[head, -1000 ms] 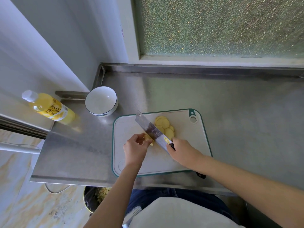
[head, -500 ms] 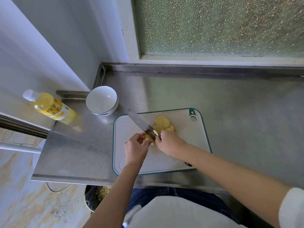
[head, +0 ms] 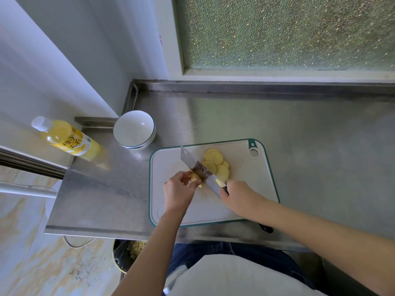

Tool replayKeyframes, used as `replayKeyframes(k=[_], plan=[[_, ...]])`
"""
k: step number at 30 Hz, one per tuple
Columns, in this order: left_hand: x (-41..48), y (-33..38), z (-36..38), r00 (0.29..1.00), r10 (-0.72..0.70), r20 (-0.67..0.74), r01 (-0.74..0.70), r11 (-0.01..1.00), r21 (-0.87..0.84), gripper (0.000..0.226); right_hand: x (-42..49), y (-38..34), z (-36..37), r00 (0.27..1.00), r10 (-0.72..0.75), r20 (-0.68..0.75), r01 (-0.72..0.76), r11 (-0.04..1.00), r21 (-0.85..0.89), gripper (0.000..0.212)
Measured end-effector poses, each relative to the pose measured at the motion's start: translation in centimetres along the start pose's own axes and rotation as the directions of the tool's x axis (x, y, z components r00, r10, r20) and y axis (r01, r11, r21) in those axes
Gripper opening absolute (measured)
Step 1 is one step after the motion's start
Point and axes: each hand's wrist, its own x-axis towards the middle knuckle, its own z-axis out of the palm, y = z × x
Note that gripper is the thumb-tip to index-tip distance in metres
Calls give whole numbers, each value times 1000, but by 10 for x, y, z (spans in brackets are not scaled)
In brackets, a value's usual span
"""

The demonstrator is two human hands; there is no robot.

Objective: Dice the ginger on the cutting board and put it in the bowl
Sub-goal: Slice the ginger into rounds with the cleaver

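A white cutting board [head: 239, 201] with a green rim lies on the steel counter. On it, my left hand [head: 178, 190] pinches a small end piece of ginger [head: 195, 178]. A cleaver [head: 199, 167] stands with its blade against that piece, and my right hand [head: 239, 196] grips its handle. Several round yellow ginger slices [head: 215, 162] lie overlapping just right of the blade. The white bowl [head: 133, 129] with a dark rim stands empty beyond the board's far left corner.
A yellow drink bottle [head: 68, 138] lies on the ledge left of the bowl. The counter [head: 299, 135] is walled at the back and left. A dark bin [head: 128, 253] with scraps sits below the counter's front edge.
The cleaver slid forward and left half a second ago, then drew back toward me. My left hand stayed on the ginger piece.
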Motion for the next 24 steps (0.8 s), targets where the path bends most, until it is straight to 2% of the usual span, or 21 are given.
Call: replayKeyframes(k=[10, 13, 24], plan=[[-1, 4, 0, 1000, -10, -5, 10, 1000, -6, 26, -1, -4, 3, 999, 53, 13, -53, 996, 71, 36], [-1, 3, 0, 1000, -11, 0, 11, 1000, -8, 28, 1, -11, 5, 1000, 21, -2, -21, 996, 83, 26], [-3, -1, -3, 1000, 2, 16, -1, 998, -57, 29, 34, -25, 18, 999, -53, -5, 54, 995, 79, 34]])
